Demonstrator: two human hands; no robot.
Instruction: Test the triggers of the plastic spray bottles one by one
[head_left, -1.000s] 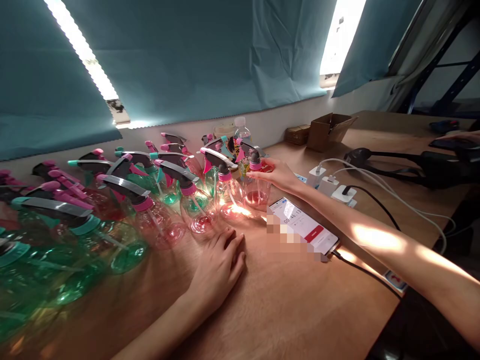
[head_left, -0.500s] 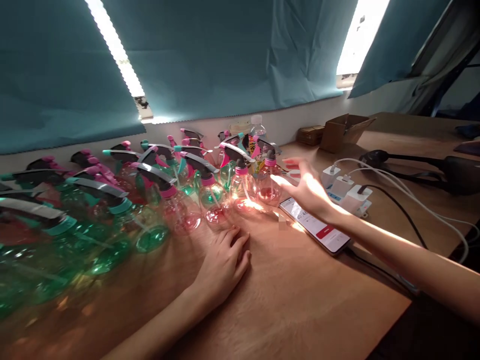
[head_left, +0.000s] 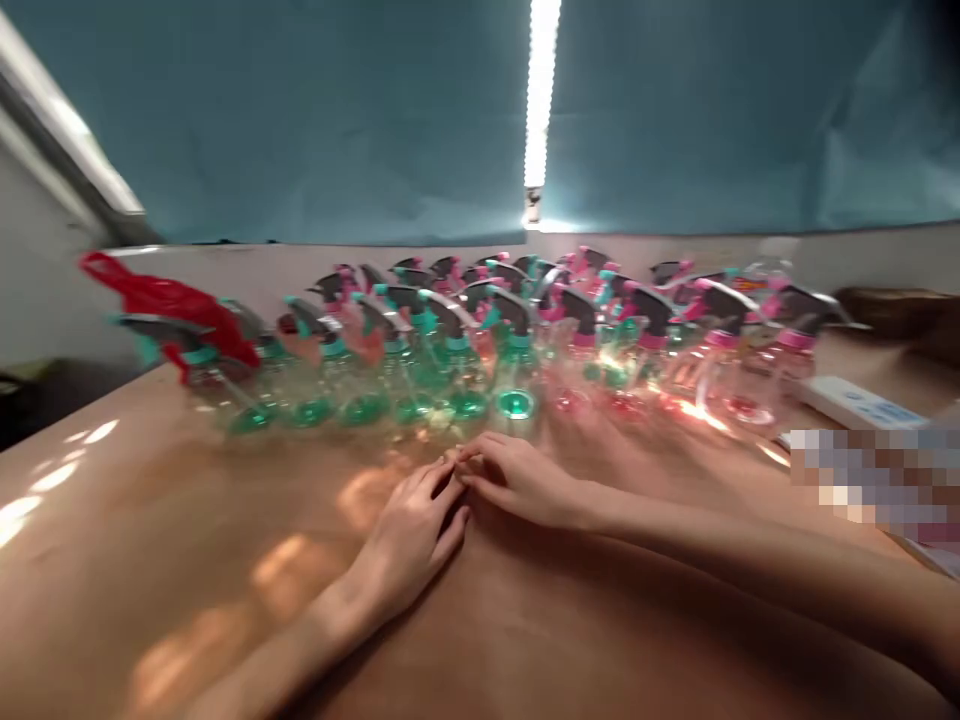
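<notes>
My left hand (head_left: 412, 535) lies palm down on the wooden table (head_left: 495, 630), its fingers stretched out and holding nothing. Against its fingertips rest the fingers of my right hand (head_left: 525, 482), loosely bent, with a gap between thumb and forefinger and no object in it. Just beyond both hands stand upright spray bottles in a row. A green bottle (head_left: 515, 402) with a teal collar is the nearest. To its right come pink bottles, such as one with a pink collar (head_left: 721, 340). Motion blurs the bottles somewhat.
More spray bottles (head_left: 450, 268) crowd behind the front row, before a wall with blue curtains (head_left: 337, 120). A red plastic bag (head_left: 169, 300) sits at the left end. On the right lie a white power strip (head_left: 862, 402) and a pixelated patch over a phone-like object.
The view has swung left, bringing the red bag into sight. My right hand has left the area over the phone and come down to my left hand, fingers touching.
</notes>
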